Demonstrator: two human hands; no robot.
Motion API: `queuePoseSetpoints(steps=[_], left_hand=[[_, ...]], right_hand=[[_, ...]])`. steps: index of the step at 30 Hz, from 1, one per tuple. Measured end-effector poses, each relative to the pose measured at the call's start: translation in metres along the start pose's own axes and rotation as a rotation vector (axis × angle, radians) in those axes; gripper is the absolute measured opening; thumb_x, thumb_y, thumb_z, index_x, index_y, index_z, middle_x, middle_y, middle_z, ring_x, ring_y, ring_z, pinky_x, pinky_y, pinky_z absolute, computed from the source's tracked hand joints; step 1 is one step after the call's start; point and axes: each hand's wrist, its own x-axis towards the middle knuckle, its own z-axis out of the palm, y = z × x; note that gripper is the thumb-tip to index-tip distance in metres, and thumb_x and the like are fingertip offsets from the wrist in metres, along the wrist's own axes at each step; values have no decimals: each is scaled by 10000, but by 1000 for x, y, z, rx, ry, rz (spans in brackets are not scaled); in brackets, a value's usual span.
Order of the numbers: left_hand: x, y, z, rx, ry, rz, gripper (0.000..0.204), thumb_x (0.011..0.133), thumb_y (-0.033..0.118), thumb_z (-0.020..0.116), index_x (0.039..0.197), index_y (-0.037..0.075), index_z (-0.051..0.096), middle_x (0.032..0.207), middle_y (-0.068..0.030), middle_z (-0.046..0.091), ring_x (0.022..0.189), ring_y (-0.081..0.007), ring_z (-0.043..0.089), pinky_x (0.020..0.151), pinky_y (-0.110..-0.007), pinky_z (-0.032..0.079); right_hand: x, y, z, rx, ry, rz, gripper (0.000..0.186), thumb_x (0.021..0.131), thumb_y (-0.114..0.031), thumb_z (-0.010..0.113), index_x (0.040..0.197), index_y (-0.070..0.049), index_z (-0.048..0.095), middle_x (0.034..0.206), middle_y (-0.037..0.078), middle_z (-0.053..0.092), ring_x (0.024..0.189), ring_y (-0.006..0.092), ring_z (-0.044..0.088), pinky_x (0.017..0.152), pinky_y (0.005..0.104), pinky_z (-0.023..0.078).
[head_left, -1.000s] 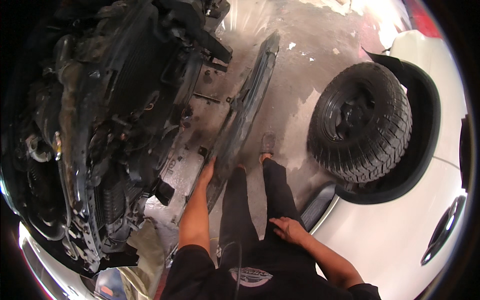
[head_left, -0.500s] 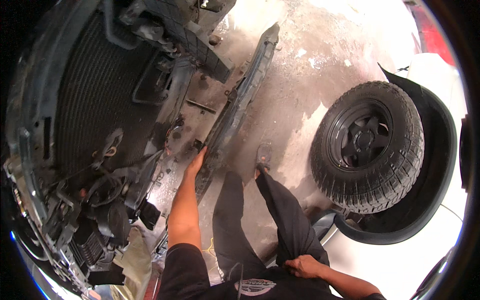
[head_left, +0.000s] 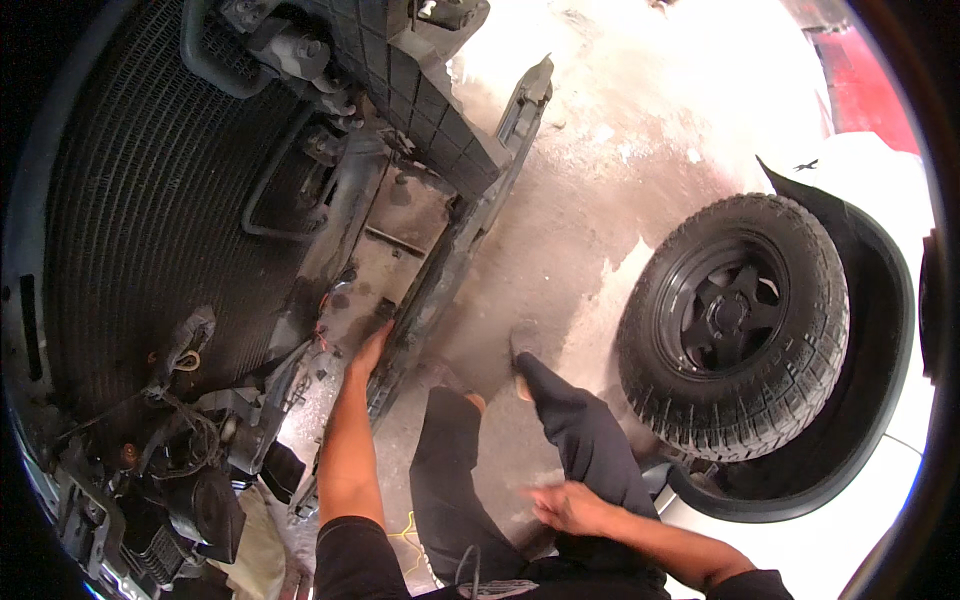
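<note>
A long, dirty dark metal beam [head_left: 465, 250] runs slantwise from low beside my left leg to the upper middle. My left hand [head_left: 372, 350] is closed round its near left edge, with the fingers partly hidden behind it. Left of the beam is the stripped front of a vehicle, with a large finned radiator [head_left: 150, 190] and hanging wires. My right hand [head_left: 568, 506] hovers in front of my right thigh, slightly smeared. It holds nothing; a finger or two stretch out to the left while the others curl.
On the right a black off-road wheel [head_left: 735, 320] lies within a black curved fender [head_left: 880, 400] of a white vehicle. A ribbed black plastic panel [head_left: 420, 110] juts over the beam's far part. A yellow cord [head_left: 408, 540] hangs near my left leg.
My right hand has let go of the trouser cloth at my thigh and lifted up and left. The beam and my left hand have shifted closer to the vehicle front, and my view has moved.
</note>
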Motion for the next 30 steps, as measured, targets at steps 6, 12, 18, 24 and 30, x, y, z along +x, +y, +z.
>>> queuePoseSetpoints(steps=[6,12,18,24,30], left_hand=[[-19,48,-3,1,-10,21,790,981,583,512,1518,10,425,1567,-117,421,1442,-256,365,1189,-357,260],[-13,44,4,55,87,147,652,1022,432,522,1518,23,414,1564,-115,417,1391,-263,409,1171,-383,303],[37,-50,-34,-99,85,309,602,1012,434,548,1439,12,500,1502,-140,488,1371,-253,439,1145,-373,323],[-29,22,-25,316,289,156,884,1003,728,272,1169,-51,656,1131,-217,690,1130,-281,621,992,-388,441],[-135,15,57,510,987,502,393,983,250,627,1266,-22,607,1244,-239,620,1146,-412,586,993,-431,459]], right_hand=[[207,-26,-101,-663,480,-486,610,861,-173,624,1446,-83,477,1444,234,463,1301,414,475,1097,533,387],[335,-8,-132,-915,449,-798,622,845,-354,697,1385,-103,518,1330,212,559,1334,412,463,1168,608,279],[353,-18,-114,-930,589,-848,356,839,-206,602,1176,-102,650,1085,121,629,1081,321,572,1021,523,403],[366,-7,-121,-985,713,-945,294,792,-190,603,1063,-91,663,911,110,611,929,307,596,892,469,456],[377,-8,-131,-1005,692,-1080,240,789,-170,598,986,-42,650,847,132,645,832,300,645,864,464,488]])
